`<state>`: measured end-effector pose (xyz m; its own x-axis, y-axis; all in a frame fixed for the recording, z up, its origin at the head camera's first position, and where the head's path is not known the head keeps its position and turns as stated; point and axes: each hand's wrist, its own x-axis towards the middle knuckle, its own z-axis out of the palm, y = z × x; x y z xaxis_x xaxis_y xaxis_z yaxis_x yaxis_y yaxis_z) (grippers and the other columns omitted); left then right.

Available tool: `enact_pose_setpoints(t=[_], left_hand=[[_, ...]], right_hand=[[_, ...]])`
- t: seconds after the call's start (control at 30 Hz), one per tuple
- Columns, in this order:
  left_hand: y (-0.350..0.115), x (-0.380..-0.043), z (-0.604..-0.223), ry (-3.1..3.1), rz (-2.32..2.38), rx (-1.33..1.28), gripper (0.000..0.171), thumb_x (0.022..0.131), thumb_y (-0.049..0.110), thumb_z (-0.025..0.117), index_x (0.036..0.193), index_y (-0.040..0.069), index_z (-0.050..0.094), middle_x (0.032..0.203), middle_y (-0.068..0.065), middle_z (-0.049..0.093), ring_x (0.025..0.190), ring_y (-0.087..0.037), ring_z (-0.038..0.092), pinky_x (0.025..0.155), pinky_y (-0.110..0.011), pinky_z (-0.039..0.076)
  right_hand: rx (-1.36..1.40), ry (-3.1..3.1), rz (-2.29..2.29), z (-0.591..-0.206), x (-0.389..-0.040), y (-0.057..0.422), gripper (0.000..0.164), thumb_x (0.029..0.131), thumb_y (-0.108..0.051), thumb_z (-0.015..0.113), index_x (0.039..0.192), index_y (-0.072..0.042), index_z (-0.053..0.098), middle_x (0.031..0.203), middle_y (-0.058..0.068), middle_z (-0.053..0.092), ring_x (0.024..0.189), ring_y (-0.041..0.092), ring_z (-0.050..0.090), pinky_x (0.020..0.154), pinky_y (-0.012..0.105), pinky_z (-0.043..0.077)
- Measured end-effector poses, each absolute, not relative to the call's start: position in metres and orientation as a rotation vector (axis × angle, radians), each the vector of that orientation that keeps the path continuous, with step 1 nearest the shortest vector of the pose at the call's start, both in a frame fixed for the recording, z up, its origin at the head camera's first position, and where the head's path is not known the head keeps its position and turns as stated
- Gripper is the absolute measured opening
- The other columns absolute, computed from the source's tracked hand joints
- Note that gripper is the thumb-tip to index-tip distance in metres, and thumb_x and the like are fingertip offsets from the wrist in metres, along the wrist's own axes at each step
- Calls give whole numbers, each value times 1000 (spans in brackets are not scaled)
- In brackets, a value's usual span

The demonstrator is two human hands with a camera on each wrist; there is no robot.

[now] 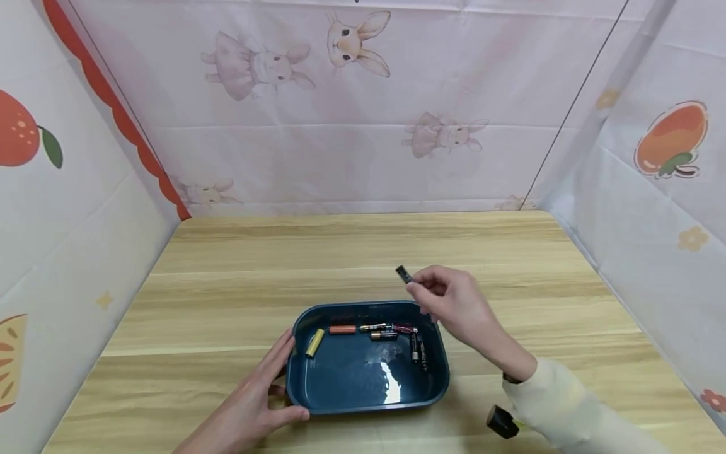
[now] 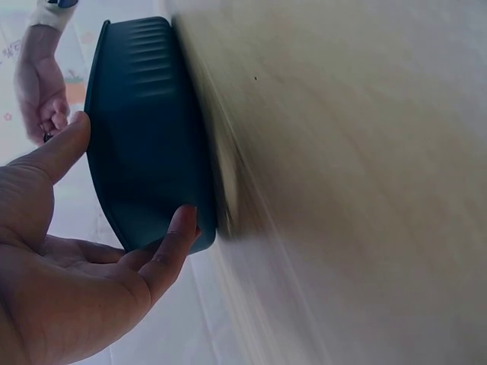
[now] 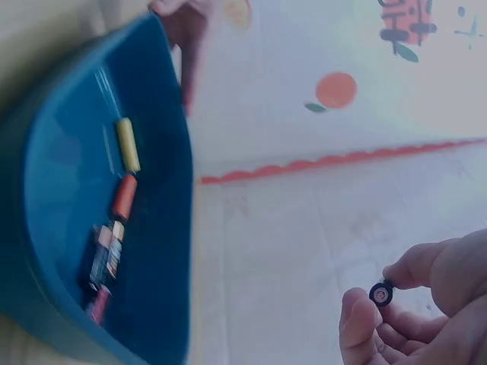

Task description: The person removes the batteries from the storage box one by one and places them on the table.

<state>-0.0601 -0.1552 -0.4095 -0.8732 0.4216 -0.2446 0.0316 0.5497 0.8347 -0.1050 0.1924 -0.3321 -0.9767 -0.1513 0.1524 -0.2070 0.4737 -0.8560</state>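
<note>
A dark blue plastic tub [image 1: 340,381] stands on the wooden table with several batteries along its far and right sides. Among them are a yellow battery [image 1: 314,343], an orange battery [image 1: 342,330], a dark red battery [image 1: 405,328] and a black one [image 1: 415,348]. My left hand [image 1: 249,400] grips the tub's left end, thumb at the near corner of the rim and fingers against the outer wall. Above the far right corner, my right hand [image 1: 462,312] pinches a black battery [image 1: 404,274] between thumb and fingers; its round end faces the right wrist camera.
Near the right sleeve lies a black object [image 1: 503,422], partly hidden, with a bit of yellow beside it. Bare wooden tabletop [image 1: 227,265] surrounds the tub. Printed cloth walls [image 1: 340,170] rise at the back and both sides.
</note>
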Motion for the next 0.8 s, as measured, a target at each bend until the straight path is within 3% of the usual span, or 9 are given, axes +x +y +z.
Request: enact_pose_setpoints(t=[0.37,0.67,0.8], left_hand=[[-154,-62,-409,2392,1233,342,119,76,35,93,166,11,19,173,-12,9,140,-40,45,92,-32,58],[-154,-62,-410,2382,1247,351,120,76,38,93,166,11,19,173,-11,9,141,-40,44,93,-32,58],[-155,-61,-411,2371,1254,331,120,76,39,93,166,12,18,173,-10,8,140,-38,46,92,-31,58]], right_hand=[[29,-2601,1464,-335,-128,235,28,103,-25,67,109,3,72,79,10,66,64,18,61,55,27,55],[-147,-2621,1509,-397,-143,244,27,104,-18,63,109,8,72,77,12,67,62,24,61,48,24,48],[-234,-2633,1543,-420,-148,243,28,102,-17,63,107,10,72,72,15,67,58,19,58,46,22,44]])
